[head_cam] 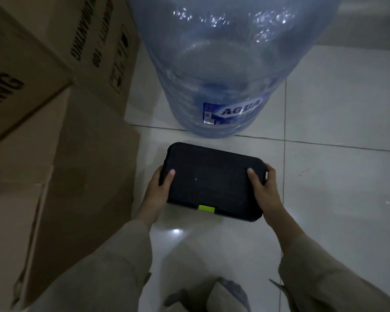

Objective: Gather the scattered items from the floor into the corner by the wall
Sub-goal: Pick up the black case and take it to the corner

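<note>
A flat black plastic case [212,181] with a lime-green latch on its near edge sits low over the white tiled floor [338,176], just in front of a large water jug. My left hand [159,190] grips the case's left end, thumb on the lid and fingers wrapped round the side. At the right end my right hand [265,188] grips it the same way. Whether the case rests on the tiles or hangs just above them is unclear.
A big translucent blue water jug [223,64] with an AQUA label stands directly beyond the case. Stacked brown cardboard boxes [65,131] fill the left side. Open tiles stretch to the right. My knees and sleeves show at the bottom edge.
</note>
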`<action>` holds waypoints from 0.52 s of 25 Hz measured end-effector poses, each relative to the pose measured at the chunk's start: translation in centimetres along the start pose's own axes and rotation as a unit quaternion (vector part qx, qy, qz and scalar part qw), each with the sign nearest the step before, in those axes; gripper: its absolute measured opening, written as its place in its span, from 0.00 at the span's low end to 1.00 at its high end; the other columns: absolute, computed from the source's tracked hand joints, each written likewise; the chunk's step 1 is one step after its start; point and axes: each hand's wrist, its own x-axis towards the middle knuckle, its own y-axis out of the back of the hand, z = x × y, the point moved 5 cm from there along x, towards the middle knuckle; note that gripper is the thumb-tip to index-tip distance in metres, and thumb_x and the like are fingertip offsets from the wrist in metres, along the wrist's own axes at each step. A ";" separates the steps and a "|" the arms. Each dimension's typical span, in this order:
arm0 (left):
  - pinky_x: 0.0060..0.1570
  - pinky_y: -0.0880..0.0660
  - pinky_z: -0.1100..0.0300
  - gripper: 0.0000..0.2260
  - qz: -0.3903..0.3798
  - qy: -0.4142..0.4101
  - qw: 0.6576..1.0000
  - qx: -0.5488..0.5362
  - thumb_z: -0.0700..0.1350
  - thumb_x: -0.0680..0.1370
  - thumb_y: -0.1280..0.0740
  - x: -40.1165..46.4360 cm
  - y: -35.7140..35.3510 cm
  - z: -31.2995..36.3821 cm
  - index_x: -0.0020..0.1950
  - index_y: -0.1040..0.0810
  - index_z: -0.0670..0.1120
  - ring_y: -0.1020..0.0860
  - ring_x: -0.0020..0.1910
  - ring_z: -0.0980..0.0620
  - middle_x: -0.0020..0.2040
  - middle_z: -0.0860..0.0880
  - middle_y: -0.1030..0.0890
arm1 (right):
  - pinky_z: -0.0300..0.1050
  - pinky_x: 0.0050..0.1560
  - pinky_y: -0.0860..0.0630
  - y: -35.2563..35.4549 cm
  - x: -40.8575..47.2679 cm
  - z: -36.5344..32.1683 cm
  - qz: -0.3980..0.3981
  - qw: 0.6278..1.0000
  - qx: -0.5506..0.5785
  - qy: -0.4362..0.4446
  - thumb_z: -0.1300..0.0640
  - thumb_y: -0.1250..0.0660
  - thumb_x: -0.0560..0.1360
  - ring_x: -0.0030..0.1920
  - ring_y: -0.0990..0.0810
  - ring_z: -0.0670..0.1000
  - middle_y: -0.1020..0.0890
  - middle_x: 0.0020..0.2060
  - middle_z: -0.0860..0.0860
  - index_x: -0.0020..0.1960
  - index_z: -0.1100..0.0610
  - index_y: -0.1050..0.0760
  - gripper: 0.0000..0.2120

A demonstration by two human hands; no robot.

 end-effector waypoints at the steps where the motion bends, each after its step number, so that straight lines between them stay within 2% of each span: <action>1: 0.59 0.29 0.56 0.18 -0.008 0.005 1.000 0.017 0.52 0.79 0.42 -0.2 -0.1 -0.4 0.70 0.34 0.52 0.27 0.60 0.50 0.62 0.51 0.26 | 0.40 0.48 0.28 0.0 0.1 0.4 -0.002 1.000 -0.017 0.002 0.54 0.39 0.77 0.53 0.28 0.50 0.30 0.58 0.51 0.70 0.52 0.42 0.23; 4: 0.66 0.32 0.53 0.18 -0.059 0.042 0.994 0.080 0.51 0.80 0.43 -2.0 0.6 -0.7 0.70 0.34 0.50 0.29 0.65 0.48 0.67 0.47 0.28 | 0.45 0.53 0.30 0.7 -0.9 0.4 -0.009 0.998 -0.055 -0.010 0.61 0.42 0.78 0.56 0.31 0.50 0.32 0.58 0.51 0.71 0.54 0.40 0.22; 6: 0.63 0.33 0.59 0.18 -0.100 0.077 0.988 0.092 0.50 0.80 0.43 -4.4 1.1 0.6 0.69 0.32 0.47 0.29 0.63 0.50 0.67 0.47 0.28 | 0.42 0.48 0.29 0.6 -2.8 -0.8 -0.030 0.995 -0.094 -0.016 0.64 0.43 0.78 0.52 0.28 0.51 0.29 0.55 0.52 0.68 0.57 0.35 0.18; 8: 0.59 0.35 0.63 0.17 -0.126 0.068 0.986 0.086 0.49 0.80 0.42 -7.8 1.6 3.3 0.68 0.31 0.47 0.29 0.62 0.51 0.67 0.47 0.28 | 0.35 0.41 0.31 -0.2 -5.7 -3.2 -0.068 0.992 -0.108 -0.009 0.64 0.42 0.78 0.43 0.25 0.46 0.25 0.51 0.55 0.65 0.58 0.32 0.16; 10: 0.58 0.36 0.66 0.16 -0.102 0.021 0.992 0.073 0.47 0.80 0.42 -12.1 3.0 7.1 0.67 0.30 0.46 0.29 0.64 0.52 0.66 0.48 0.27 | 0.31 0.39 0.31 -1.4 -9.7 -7.3 -0.111 0.988 -0.103 0.009 0.63 0.41 0.78 0.36 0.24 0.38 0.24 0.48 0.53 0.63 0.55 0.31 0.13; 13: 0.48 0.33 0.79 0.14 -0.049 -0.022 0.999 0.008 0.44 0.81 0.43 -19.5 6.9 13.4 0.65 0.28 0.44 0.29 0.57 0.56 0.60 0.51 0.26 | 0.34 0.45 0.30 -3.4 -17.2 -15.6 -0.167 0.979 -0.104 0.046 0.63 0.41 0.78 0.41 0.26 0.39 0.25 0.45 0.46 0.60 0.56 0.30 0.12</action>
